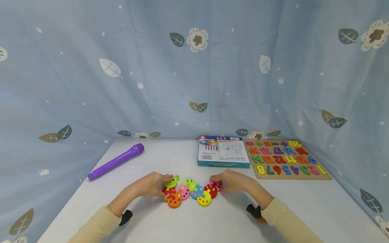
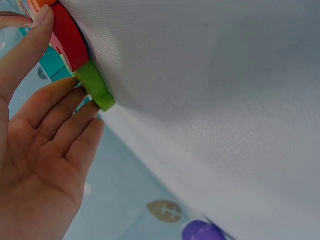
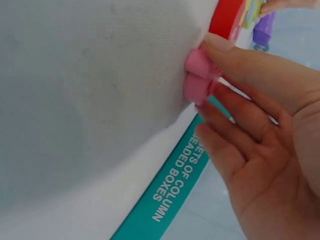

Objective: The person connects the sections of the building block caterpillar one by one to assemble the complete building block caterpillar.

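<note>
A caterpillar puzzle (image 1: pixel 197 191) of joined, numbered pieces in several colours lies in a wavy line on the white table. At its left end, my left hand (image 1: pixel 151 184) grips the head end, fingers along the green head piece (image 2: pixel 95 85) and thumb by the orange and red pieces (image 2: pixel 70 37). My right hand (image 1: pixel 235 181) pinches the pink tail piece (image 3: pixel 197 85) at the other end, thumb on the near side and fingers behind. Between the hands the middle pieces lie in full view, some showing dots and others stripes.
Behind the puzzle is a flat teal-edged box (image 1: pixel 224 152). To its right lies a wooden number board (image 1: pixel 260 173) with coloured digits. A purple toy microphone (image 1: pixel 117 162) rests at the back left. A patterned blue curtain (image 1: pixel 182 84) hangs behind the white table (image 1: pixel 194 226).
</note>
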### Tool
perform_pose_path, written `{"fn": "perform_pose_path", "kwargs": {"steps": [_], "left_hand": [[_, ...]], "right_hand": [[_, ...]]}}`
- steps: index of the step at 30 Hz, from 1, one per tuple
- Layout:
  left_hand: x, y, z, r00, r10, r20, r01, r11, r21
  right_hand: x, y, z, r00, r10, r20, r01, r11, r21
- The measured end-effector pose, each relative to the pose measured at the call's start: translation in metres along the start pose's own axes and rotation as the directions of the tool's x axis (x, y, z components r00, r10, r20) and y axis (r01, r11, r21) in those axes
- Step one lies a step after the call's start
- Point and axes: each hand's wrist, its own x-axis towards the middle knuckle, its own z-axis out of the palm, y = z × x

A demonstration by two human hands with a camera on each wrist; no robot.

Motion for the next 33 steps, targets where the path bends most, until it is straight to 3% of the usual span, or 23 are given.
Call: {"fn": "perform_pose_path", "kwargs": {"steps": [6, 20, 33], "left_hand": [[-0.001, 0.002, 0.000, 1.000, -0.004, -0.002, 0.004, 1.000, 0.003], [0.000, 0.001, -0.001, 1.000, -0.002, -0.005, 0.002, 1.000, 0.003], [-0.001, 0.000, 0.000, 1.000, 0.019, -0.009, -0.018, 1.000, 0.014]], "right_hand": [[-0.013, -0.004, -0.004, 0.999, 0.026, -0.024, -0.026, 1.000, -0.002], [-0.067, -0.007, -0.007, 0.992, 0.082, -0.093, -0.079, 0.996, 0.037], [-0.124, -0.002, 0.011, 0.975, 0.204, -0.094, -0.196, 0.977, 0.086]]}}
